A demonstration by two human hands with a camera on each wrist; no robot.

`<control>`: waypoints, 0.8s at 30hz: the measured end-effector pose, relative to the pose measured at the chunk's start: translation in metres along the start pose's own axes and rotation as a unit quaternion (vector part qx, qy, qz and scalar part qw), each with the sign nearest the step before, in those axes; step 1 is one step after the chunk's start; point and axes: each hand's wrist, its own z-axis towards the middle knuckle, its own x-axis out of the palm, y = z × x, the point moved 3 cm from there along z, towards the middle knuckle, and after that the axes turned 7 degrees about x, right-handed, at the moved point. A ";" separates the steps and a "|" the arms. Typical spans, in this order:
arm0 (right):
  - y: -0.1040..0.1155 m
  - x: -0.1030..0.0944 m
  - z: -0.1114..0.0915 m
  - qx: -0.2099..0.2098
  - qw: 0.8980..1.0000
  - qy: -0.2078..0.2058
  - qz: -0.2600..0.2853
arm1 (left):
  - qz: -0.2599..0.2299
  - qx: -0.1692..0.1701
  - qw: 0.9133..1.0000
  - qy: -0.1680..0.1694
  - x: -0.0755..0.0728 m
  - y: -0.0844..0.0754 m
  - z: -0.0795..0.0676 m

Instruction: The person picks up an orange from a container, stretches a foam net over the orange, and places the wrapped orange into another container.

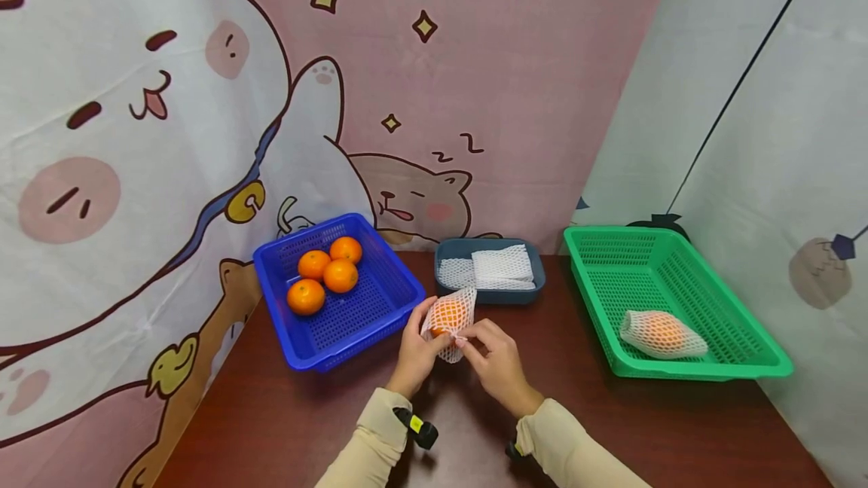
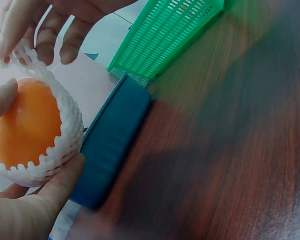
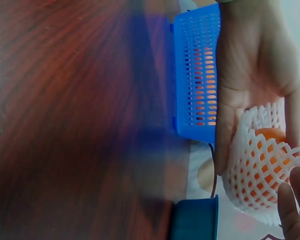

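An orange (image 2: 27, 125) sits partly inside a white foam net sleeve (image 1: 468, 301), held up over the table just in front of the small tray. My left hand (image 1: 415, 358) grips the sleeved fruit, its thumb on bare peel and its fingers around the netting. My right hand (image 1: 500, 366) pinches the sleeve's edge between thumb and forefinger. In the left wrist view, the other right fingers stand loosely bent above the fruit. The right wrist view shows the net stretched over the orange's round side, with peel showing through the mesh.
At left stands a blue basket (image 1: 369, 315) with several bare oranges (image 1: 340, 276). A dark blue tray (image 1: 491, 297) at the back holds flat foam nets (image 1: 502, 266). At right, a green basket (image 1: 610, 281) contains one netted fruit (image 1: 664, 334). A printed curtain (image 1: 515, 96) hangs behind.
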 end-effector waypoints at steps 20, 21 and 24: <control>-0.018 -0.052 0.029 0.043 0.977 0.209 -0.006 | -0.159 -0.142 0.958 0.190 -0.013 0.027 -0.004; -0.019 -0.052 0.030 0.052 0.970 0.239 0.008 | -0.168 -0.145 0.954 0.200 -0.012 0.027 -0.005; -0.020 -0.048 0.028 0.068 0.950 0.303 0.042 | -0.182 -0.153 0.948 0.210 -0.007 0.028 -0.008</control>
